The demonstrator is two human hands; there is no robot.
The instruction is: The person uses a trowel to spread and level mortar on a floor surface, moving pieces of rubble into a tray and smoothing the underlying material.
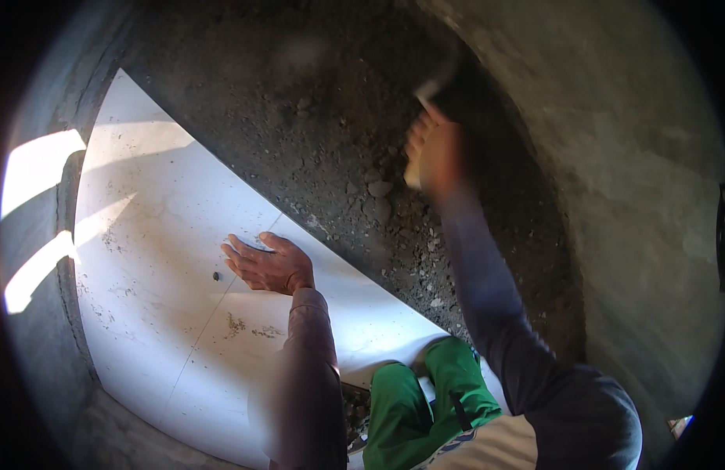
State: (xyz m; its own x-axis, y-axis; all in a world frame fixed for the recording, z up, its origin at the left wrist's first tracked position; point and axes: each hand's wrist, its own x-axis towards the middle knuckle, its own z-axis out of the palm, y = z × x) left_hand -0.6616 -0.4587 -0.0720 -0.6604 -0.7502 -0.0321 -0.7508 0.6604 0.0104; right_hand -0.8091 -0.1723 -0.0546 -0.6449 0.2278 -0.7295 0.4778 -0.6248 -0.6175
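Note:
My right hand point(434, 153) is smeared by motion above the dark, gravelly ground. Its fingers are closed round a hand tool point(428, 91) with a pale yellowish handle end and a light, metallic-looking part at the far side; blur hides its exact kind. My left hand point(272, 262) is open over the large white tiles point(159, 227), fingers stretched to the left and holding nothing. Whether it touches the surface I cannot tell. A small dark pebble point(216, 276) lies on the white surface just left of those fingertips.
Loose soil with stones point(378, 192) fills the floor beyond the tiles' diagonal edge. Grey plastered walls point(636, 157) rise at right and left, with sunlight patches on the left. Crumbs of dirt point(236, 325) dot the tiles. My green-trousered knees point(456, 376) are at the lower edge.

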